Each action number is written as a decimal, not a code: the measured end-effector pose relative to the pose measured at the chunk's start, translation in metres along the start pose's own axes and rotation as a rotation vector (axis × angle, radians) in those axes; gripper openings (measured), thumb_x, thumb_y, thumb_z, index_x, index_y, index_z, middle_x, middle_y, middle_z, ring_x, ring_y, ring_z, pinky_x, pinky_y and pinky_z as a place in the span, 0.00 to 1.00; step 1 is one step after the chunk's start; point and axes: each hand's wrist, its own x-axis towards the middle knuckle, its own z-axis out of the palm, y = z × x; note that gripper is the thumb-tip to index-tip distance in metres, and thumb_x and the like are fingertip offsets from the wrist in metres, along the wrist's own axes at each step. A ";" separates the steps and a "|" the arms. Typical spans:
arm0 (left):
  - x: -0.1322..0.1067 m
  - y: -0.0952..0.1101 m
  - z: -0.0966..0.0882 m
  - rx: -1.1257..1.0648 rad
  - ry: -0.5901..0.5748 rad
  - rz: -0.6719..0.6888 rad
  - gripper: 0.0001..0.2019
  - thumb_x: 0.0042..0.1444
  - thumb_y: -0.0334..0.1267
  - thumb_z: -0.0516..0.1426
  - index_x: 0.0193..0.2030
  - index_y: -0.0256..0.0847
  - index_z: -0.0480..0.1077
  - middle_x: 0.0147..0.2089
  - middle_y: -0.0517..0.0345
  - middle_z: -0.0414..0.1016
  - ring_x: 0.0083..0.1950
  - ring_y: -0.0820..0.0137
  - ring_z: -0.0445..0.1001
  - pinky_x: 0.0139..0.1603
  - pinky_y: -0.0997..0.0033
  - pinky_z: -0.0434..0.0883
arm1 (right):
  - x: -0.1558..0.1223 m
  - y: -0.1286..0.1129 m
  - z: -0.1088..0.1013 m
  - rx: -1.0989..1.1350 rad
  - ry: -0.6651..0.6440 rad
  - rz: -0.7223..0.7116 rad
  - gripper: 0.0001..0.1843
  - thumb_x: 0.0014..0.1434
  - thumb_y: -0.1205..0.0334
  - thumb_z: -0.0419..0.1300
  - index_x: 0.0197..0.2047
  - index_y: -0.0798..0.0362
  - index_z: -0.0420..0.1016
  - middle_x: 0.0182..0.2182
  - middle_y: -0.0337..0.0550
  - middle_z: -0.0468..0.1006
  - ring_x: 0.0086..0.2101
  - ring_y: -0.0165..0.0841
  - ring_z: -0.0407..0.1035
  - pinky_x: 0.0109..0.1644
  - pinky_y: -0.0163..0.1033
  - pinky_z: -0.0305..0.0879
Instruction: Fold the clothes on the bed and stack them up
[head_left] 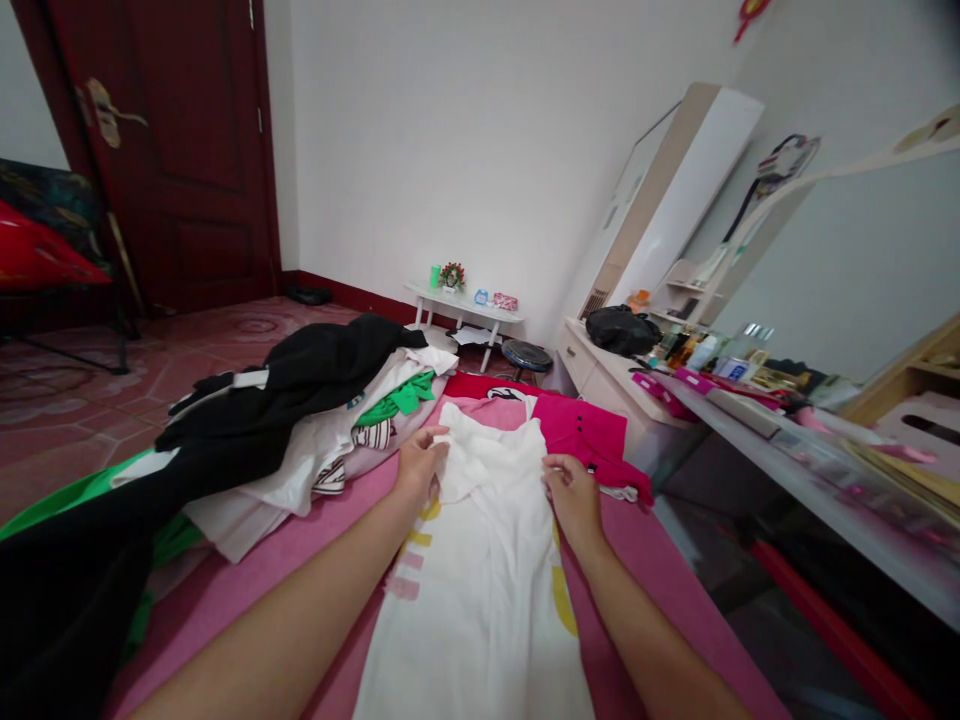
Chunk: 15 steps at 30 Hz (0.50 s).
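Observation:
A white garment [487, 560] with yellow and pink printed patches along its sides lies lengthwise before me on a pink cover [675, 610]. Its kind is not plain from here. My left hand [422, 462] pinches its left edge near the far end. On the opposite edge, at about the same height, my right hand [571, 490] has thumb and fingers closed on the cloth. The far end is slightly bunched, with creases running down the middle. Just beyond my right hand lies a bright pink folded garment [581, 430].
To the left is a heap of clothes with a black garment [315, 385] on top and a green one [401, 398] among them. A dressing table [600, 375] with bottles and a black bag [621, 330] stands right. A small white table [465, 303] is by the wall.

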 end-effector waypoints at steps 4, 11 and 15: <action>-0.009 0.005 0.001 0.020 -0.096 0.131 0.11 0.43 0.27 0.53 0.32 0.37 0.73 0.25 0.62 0.70 0.24 0.75 0.66 0.25 0.77 0.61 | 0.051 0.001 0.016 -0.200 -0.096 -0.042 0.21 0.53 0.63 0.50 0.49 0.56 0.70 0.27 0.40 0.77 0.24 0.31 0.70 0.29 0.34 0.64; -0.018 0.018 -0.003 0.259 -0.290 0.633 0.15 0.43 0.20 0.48 0.24 0.40 0.72 0.28 0.60 0.69 0.35 0.70 0.68 0.39 0.72 0.64 | 0.093 0.008 0.040 -0.427 -0.180 0.029 0.12 0.36 0.71 0.63 0.29 0.55 0.76 0.24 0.42 0.77 0.31 0.36 0.72 0.35 0.35 0.63; -0.009 0.017 -0.007 0.245 -0.118 0.634 0.16 0.45 0.20 0.48 0.29 0.41 0.73 0.34 0.58 0.70 0.41 0.68 0.70 0.44 0.69 0.66 | 0.099 0.012 0.053 -0.457 -0.118 0.071 0.11 0.48 0.69 0.55 0.34 0.59 0.76 0.21 0.44 0.76 0.25 0.36 0.73 0.31 0.36 0.64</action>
